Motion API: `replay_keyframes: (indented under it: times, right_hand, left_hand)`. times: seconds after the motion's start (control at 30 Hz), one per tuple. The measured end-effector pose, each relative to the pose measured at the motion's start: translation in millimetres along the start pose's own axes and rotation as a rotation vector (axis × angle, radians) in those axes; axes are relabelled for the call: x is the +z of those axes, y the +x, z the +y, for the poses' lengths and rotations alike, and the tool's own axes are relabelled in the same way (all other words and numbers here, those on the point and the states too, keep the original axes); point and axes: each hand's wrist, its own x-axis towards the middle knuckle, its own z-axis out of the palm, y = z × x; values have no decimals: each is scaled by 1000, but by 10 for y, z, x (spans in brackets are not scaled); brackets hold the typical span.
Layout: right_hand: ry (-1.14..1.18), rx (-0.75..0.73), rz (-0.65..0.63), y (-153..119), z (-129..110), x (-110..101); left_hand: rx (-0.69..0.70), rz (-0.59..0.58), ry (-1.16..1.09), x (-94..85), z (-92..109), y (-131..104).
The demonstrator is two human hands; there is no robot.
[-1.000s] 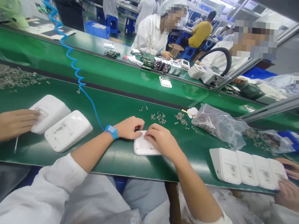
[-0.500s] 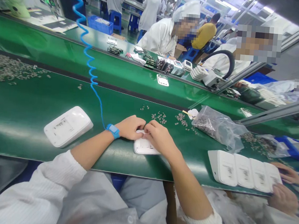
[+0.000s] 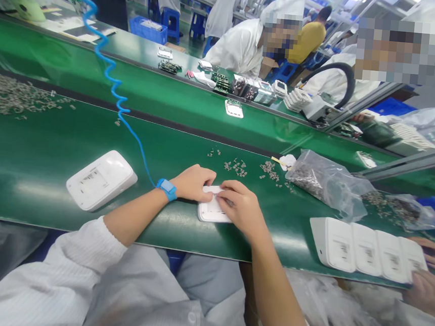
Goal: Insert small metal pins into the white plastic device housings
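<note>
A white plastic housing with a recessed label area lies on the green bench in front of me. My left hand, with a blue strap on its wrist, is closed on the housing's upper left corner, its thumb on the top face. My right hand covers the right part of the housing. Its fingers are pinched together just over the upper face; what they hold, if anything, is too small to make out. Small metal clips lie scattered behind the housing.
Another white housing rests at the left. A blue coiled cord runs to my wrist strap. Right of me stand a row of white housings and a co-worker's hands. A clear bag of metal parts lies behind.
My right hand has shifted slightly right, away from my left thumb, uncovering more of the housing's upper edge. My left hand keeps its hold. The view has shifted a little.
</note>
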Motion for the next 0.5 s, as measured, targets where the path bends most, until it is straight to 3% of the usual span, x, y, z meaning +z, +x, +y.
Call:
replay_keyframes:
  times: [0.17, 0.5]
  right_hand:
    - [11, -9, 9, -2, 14, -10]
    - [-49, -67, -128, 3, -6, -72]
  left_hand:
    - [-27, -27, 13, 4, 6, 3]
    - [-68, -37, 0, 30, 38, 15]
